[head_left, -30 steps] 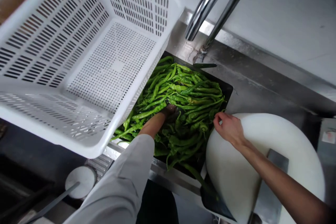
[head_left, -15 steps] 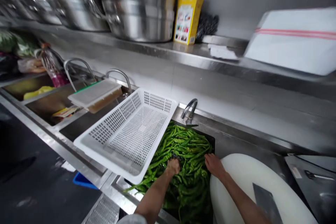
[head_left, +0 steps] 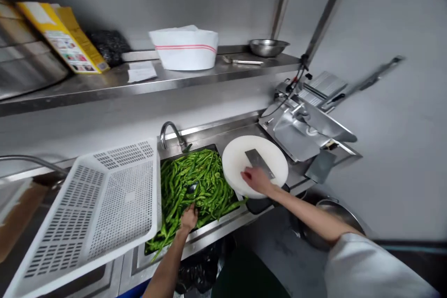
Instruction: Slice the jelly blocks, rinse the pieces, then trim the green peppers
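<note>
My left hand [head_left: 189, 217] rests on the near edge of a sink full of long green peppers [head_left: 209, 181], its fingers stretched out on them. My right hand [head_left: 257, 180] is over the round white cutting board [head_left: 233, 158], fingers loosely bent with nothing visible in them. Right beside it a cleaver [head_left: 259, 162] lies flat on the board, its handle end hidden or out of sight near the hand. A few peppers stick out over the sink's front rim by the board.
A large white perforated basket [head_left: 122, 195] stands left of the peppers. Behind them rises a curved faucet [head_left: 171, 132]. A metal slicer [head_left: 303, 125] sits at the right end of the counter. The shelf [head_left: 195, 77] above holds a yellow box [head_left: 70, 39], a white paper hat [head_left: 185, 49] and a steel bowl [head_left: 268, 47].
The view has swung to the right. My right hand has left the sink's right edge and moved over the cutting board. My left hand has drawn back from mid-sink to the near edge.
</note>
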`<state>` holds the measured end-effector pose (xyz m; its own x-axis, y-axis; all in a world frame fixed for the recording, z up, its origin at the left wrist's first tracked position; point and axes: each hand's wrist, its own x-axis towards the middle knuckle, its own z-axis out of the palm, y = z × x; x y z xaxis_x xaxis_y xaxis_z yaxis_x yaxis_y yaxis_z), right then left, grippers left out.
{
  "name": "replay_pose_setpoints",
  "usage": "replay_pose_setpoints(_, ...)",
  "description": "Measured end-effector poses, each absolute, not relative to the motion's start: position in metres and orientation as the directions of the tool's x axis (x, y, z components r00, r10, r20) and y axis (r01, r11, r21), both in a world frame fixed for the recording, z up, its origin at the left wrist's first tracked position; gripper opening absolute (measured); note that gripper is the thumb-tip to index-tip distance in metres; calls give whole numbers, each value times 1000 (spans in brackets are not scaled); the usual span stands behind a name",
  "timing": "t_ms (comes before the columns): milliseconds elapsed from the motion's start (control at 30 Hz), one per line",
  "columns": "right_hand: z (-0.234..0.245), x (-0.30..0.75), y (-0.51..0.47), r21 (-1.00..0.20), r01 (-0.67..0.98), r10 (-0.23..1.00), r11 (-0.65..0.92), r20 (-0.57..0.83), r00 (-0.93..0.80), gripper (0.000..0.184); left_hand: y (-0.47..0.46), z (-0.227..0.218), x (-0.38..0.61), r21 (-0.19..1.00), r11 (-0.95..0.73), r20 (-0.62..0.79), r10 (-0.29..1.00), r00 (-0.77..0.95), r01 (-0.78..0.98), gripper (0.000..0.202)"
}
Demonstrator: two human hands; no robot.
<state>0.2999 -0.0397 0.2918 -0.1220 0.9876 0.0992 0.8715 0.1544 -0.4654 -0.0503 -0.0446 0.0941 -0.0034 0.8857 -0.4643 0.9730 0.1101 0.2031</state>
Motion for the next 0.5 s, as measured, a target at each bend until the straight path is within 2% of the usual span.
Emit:
replay_pose_setpoints(167, 272, 420, -136, -566, 810, 932, -154, 190, 310, 46, -61, 87, -48, 215, 96, -390, 921, -5, 972, 55)
replay_pose_setpoints(300, 237, 468, -187, -614, 702, 829, -360, 134, 542, 54, -71, 96, -43, 203, 76, -405, 914, 13, 976, 54)
replay_pose_setpoints(367, 215, 464, -194, -679, 620, 833, -392, 24, 552, 55, -75, 100, -41, 190, 86, -415, 910, 1, 978, 53)
replay_pose_setpoints(400, 203, 456, -193, -726, 548, 841, -415, -76, 535, 54, -77, 100, -41, 181, 98, -418, 908, -14, 979, 53)
replay_pose_setpoints(467, 179, 432, -188, -793, 296, 807, -532, -369, 462, 54, -81, 98, -42, 162, 136, -425, 903, -55, 977, 52)
replay_pose_setpoints(500, 167, 419, -183, -780, 123, 748, -614, -525, 406, 55, -83, 95, -43, 157, 156, -423, 903, -76, 975, 52)
